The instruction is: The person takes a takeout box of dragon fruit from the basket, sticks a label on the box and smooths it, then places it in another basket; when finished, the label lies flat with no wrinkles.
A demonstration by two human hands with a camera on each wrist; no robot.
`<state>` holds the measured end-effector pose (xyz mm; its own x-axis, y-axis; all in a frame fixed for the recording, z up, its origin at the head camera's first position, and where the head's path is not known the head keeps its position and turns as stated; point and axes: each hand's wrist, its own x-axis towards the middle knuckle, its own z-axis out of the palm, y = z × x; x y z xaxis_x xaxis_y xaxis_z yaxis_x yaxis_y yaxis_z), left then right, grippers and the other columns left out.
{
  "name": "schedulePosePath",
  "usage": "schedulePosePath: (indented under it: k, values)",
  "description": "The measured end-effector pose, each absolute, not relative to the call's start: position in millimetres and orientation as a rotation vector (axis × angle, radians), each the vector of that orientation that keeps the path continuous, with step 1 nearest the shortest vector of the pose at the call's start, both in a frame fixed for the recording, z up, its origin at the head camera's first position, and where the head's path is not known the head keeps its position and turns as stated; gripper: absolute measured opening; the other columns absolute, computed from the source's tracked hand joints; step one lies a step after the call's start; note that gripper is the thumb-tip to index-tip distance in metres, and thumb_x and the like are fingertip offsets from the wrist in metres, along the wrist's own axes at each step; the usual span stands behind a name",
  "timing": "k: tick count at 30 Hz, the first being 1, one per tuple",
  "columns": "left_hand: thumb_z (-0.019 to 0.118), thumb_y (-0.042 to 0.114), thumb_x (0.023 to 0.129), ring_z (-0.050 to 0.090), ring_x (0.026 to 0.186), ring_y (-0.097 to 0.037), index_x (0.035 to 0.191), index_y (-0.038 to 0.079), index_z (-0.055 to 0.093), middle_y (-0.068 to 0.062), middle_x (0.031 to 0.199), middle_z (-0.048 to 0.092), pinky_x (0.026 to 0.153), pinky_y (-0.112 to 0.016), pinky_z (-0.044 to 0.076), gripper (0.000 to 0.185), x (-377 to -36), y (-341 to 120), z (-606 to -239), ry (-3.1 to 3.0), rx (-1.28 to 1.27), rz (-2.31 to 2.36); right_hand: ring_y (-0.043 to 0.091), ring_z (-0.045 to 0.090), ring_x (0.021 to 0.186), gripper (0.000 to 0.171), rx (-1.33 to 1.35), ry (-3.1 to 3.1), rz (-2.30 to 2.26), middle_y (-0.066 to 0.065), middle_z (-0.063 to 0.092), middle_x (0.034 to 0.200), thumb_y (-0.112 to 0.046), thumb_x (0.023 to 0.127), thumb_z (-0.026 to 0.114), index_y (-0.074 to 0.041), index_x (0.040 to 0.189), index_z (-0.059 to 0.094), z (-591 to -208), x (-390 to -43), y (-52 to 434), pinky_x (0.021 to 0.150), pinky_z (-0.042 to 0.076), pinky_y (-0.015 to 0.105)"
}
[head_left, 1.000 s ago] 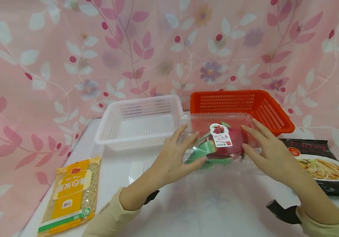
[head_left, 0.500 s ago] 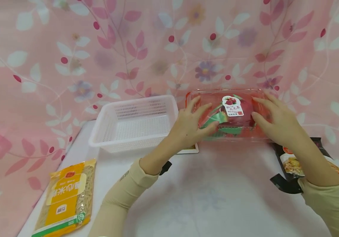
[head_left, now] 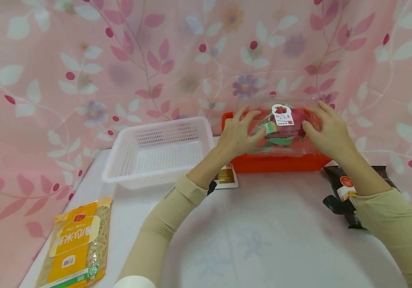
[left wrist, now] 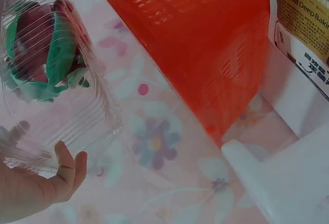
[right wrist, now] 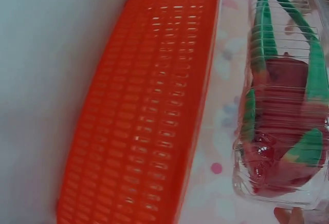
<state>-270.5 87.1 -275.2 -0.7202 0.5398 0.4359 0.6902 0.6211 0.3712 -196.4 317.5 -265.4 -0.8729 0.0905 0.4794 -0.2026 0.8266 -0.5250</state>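
Note:
Both hands grip a clear plastic box [head_left: 283, 116] by its two ends, the left hand [head_left: 238, 134] on one side and the right hand [head_left: 330, 130] on the other. Inside lies a red dragon fruit [right wrist: 280, 90] with green leafy scales; a white fruit label is stuck on the lid. Held in the air, the box overlaps the red basket [head_left: 281, 163] in the head view. Both wrist views show a gap between box and basket. The left fingers [left wrist: 67, 167] curl at the box end. Only fingertips [right wrist: 289, 217] of the right hand show in its wrist view.
Left of the red basket stands a white basket [head_left: 155, 178]. A yellow noodle bag [head_left: 74, 244] lies at the front left. A gold-labelled packet [head_left: 227, 178] lies partly behind the left forearm, and a black packet [head_left: 335, 176] under the right one.
Both hands have carried the box up and away from the body, from in front of the red basket to over it. The basket's front wall now shows below the box.

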Motion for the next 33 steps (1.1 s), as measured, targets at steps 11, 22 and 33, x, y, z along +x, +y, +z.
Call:
schedulePosePath:
  k: [11, 22, 33]
  values:
    - [0.045, 0.047, 0.088, 0.046, 0.117, -0.029, 0.132, 0.024, 0.046, -0.003, 0.148, 0.024, 0.100, -0.042, 0.034, 0.050, -308, 100, -300, -2.703, -0.927, -0.819, 0.044, 0.020, 0.132, 0.047, 0.038, -2.535, 0.847, 0.024, 0.026, 0.144, -0.024, 0.090, 0.047, -0.001, 0.130, 0.048, -296, -237, 324, 0.099, 0.017, 0.064]
    - [0.043, 0.045, 0.089, 0.039, 0.126, -0.026, 0.135, 0.024, 0.044, -0.004, 0.147, 0.027, 0.102, -0.043, 0.032, 0.051, -321, 104, -334, -2.887, -0.899, -0.777, 0.048, 0.024, 0.126, 0.050, 0.009, -2.721, 0.885, 0.028, 0.025, 0.141, -0.030, 0.093, 0.045, 0.001, 0.132, 0.044, -333, -260, 335, 0.096, 0.022, 0.065]
    - [0.038, 0.045, 0.092, 0.044, 0.121, -0.026, 0.136, 0.025, 0.043, -0.003, 0.145, 0.029, 0.093, -0.042, 0.041, 0.048, -328, 116, -351, -2.978, -0.841, -0.651, 0.047, 0.023, 0.126, 0.050, 0.076, -2.816, 0.906, 0.029, 0.027, 0.140, -0.030, 0.094, 0.044, 0.003, 0.132, 0.043, -350, -270, 348, 0.098, 0.020, 0.064]
